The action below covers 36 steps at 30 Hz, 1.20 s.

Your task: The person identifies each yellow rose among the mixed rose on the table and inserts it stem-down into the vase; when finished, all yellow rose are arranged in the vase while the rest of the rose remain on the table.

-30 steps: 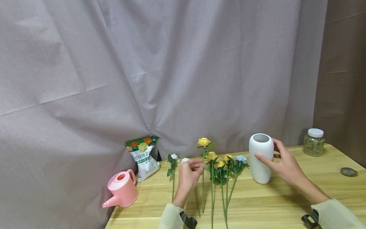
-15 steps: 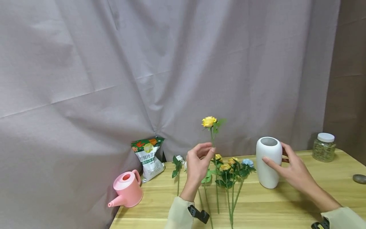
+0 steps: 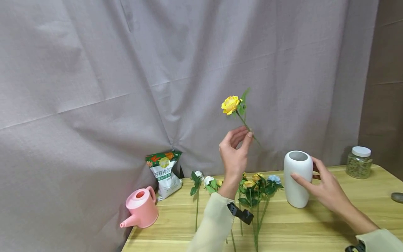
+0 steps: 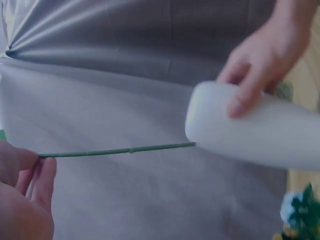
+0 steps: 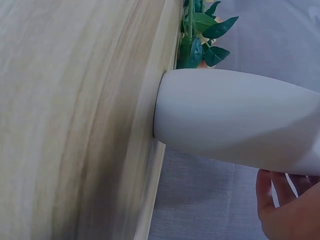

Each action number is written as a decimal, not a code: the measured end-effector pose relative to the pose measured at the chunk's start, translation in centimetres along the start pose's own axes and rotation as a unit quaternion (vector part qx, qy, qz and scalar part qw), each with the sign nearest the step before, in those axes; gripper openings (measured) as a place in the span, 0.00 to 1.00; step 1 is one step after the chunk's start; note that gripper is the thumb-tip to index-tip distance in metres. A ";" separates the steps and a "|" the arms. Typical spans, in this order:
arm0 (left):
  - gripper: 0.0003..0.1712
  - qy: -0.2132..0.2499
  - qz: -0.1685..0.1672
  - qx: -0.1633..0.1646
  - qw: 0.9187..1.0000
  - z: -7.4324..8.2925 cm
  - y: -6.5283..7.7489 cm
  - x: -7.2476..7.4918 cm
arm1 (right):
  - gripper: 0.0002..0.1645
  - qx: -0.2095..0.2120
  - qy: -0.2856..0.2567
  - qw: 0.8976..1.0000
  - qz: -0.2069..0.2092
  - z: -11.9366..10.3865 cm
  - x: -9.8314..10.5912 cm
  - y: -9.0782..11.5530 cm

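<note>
Raised above the table, my left hand (image 3: 235, 150) pinches the stem of a yellow rose (image 3: 231, 105) between thumb and fingers. The bloom tilts to the upper left. In the left wrist view the green stem (image 4: 110, 151) stretches from the fingertips, its tip overlapping the edge of the vase's mouth. A tall white vase (image 3: 297, 185) stands upright on the table. My right hand (image 3: 329, 190) grips it from the right, thumb across the front and fingers behind. In the right wrist view the vase (image 5: 230, 120) has its base on the wood.
Several yellow roses (image 3: 249, 183) and a blue flower (image 3: 274, 179) lie left of the vase. White roses (image 3: 199, 174) lie farther left. A pink watering can (image 3: 143, 210) and a printed bag (image 3: 165, 176) stand at the left edge. A lidded jar (image 3: 359, 164) and a dark stone (image 3: 397, 197) are at right.
My left hand has lifted the yellow rose off the table, moving up and to the right, and the stem has tilted. My right hand stays on the vase. The head view has shifted slightly.
</note>
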<state>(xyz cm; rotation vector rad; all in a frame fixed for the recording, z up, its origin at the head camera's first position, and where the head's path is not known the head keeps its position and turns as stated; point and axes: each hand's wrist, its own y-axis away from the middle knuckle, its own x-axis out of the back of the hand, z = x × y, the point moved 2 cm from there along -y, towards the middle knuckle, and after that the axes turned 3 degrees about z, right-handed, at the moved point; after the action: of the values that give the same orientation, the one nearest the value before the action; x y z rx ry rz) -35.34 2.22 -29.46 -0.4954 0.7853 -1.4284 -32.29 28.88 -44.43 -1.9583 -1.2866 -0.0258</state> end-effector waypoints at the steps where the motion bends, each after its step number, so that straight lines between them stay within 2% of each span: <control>1: 0.15 0.015 0.000 -0.001 1.000 0.1 -0.3 -0.6 | 0.50 0.001 -0.001 1.000 0.000 0.0 0.0 0.0; 5: 0.15 0.071 -0.002 0.007 0.997 0.6 -1.2 -2.6 | 0.50 0.001 0.001 1.000 -0.004 0.0 -0.1 0.0; 9: 0.14 0.085 -0.001 0.005 0.996 0.9 -1.8 -4.4 | 0.51 0.002 0.003 1.000 -0.008 0.0 -0.2 -0.1; 12: 0.13 0.054 -0.014 -0.006 0.998 1.1 -1.7 -5.8 | 0.51 0.002 0.002 1.000 -0.007 0.0 -0.1 -0.2; 15: 0.11 -0.012 -0.033 -0.021 0.999 0.9 -1.3 -6.8 | 0.50 -0.002 0.003 1.000 -0.008 0.0 0.0 -0.1; 17: 0.11 -0.055 -0.047 -0.031 0.997 0.7 -0.9 -7.4 | 0.50 -0.004 0.004 1.000 -0.009 0.0 0.0 0.0; 21: 0.10 -0.119 -0.078 -0.043 0.989 -0.2 0.1 -8.3 | 0.51 -0.010 0.007 1.000 -0.015 0.1 0.1 0.0; 26: 0.11 -0.173 -0.130 -0.048 0.975 -1.7 1.6 -9.0 | 0.51 -0.011 0.009 1.000 -0.019 0.1 0.1 0.1; 32: 0.10 -0.215 -0.171 -0.044 0.960 -3.3 2.9 -9.5 | 0.49 0.002 0.003 1.000 -0.011 -0.1 0.0 0.0; 36: 0.09 -0.233 -0.180 -0.036 0.955 -4.2 3.6 -9.7 | 0.49 0.014 0.004 1.000 -0.007 -0.2 -0.1 -0.1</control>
<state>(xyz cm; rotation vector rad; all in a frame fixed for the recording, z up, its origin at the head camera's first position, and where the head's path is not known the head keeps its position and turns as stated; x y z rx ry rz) -35.68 12.75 -33.10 -1.0305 0.3749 -1.5312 -32.31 28.71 -44.31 -1.9249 -1.2884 -0.0228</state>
